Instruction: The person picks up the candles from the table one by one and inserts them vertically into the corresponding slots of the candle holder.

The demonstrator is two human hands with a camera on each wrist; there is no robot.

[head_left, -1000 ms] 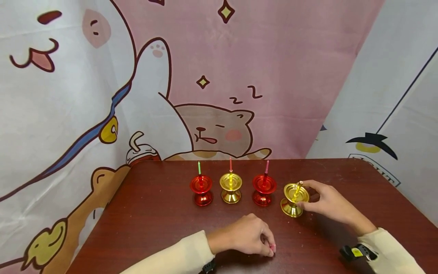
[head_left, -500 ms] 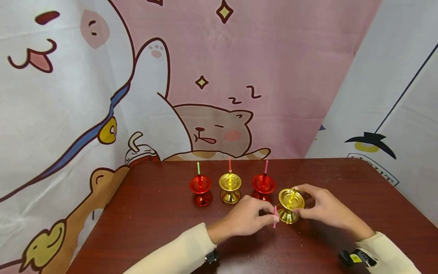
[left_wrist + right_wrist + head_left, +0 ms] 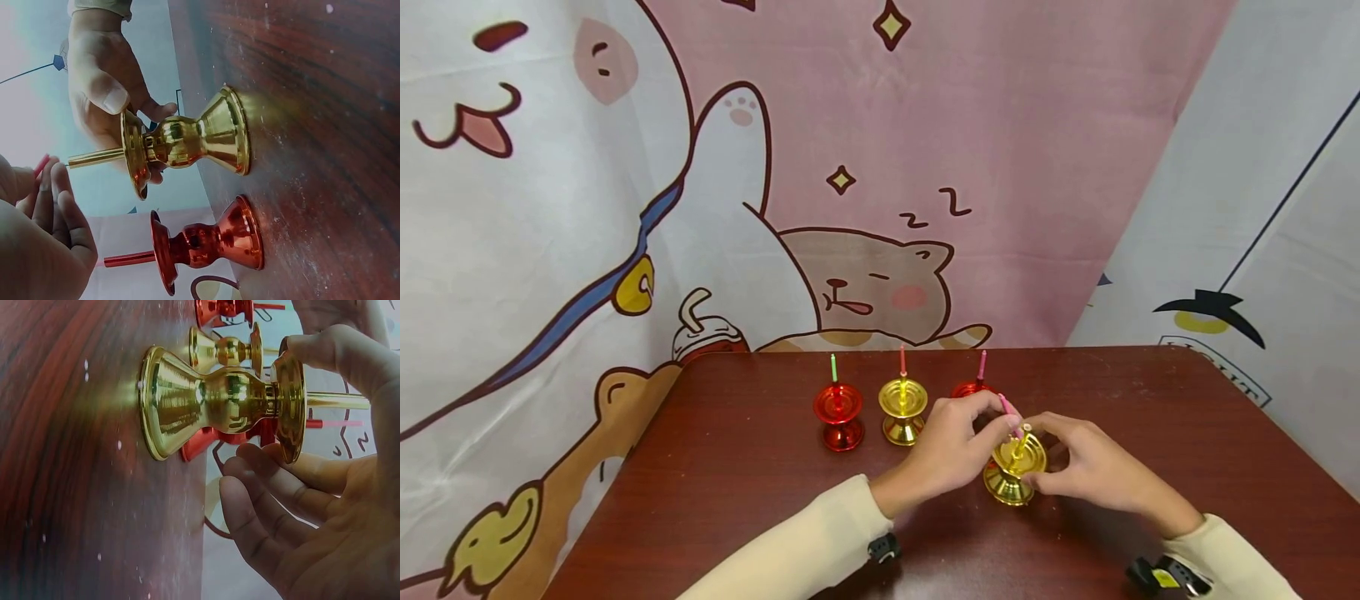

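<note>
My left hand (image 3: 951, 442) pinches a thin pink candle (image 3: 1003, 405) between thumb and fingers. The candle's lower end is right at the top of the upright tube on a shiny gold candle holder (image 3: 1009, 485). My right hand (image 3: 1097, 467) holds this holder by the rim of its dish, thumb on the near side and fingers on the far side. In the left wrist view the gold candle holder (image 3: 178, 142) stands upright on the table, and only a short bit of the pink candle (image 3: 42, 164) shows past the fingers.
Behind stand a red holder (image 3: 838, 406) with a green candle (image 3: 833, 368), a gold holder (image 3: 902, 400) with a red candle (image 3: 903, 361), and a red holder (image 3: 967, 388) with a magenta candle (image 3: 982, 365), partly hidden by my left hand. A printed cloth (image 3: 1037, 167) hangs behind the table (image 3: 737, 467).
My left hand has risen from the tabletop to the gold holder, bringing the pink candle to its tube. My right hand has drawn the gold holder left and nearer.
</note>
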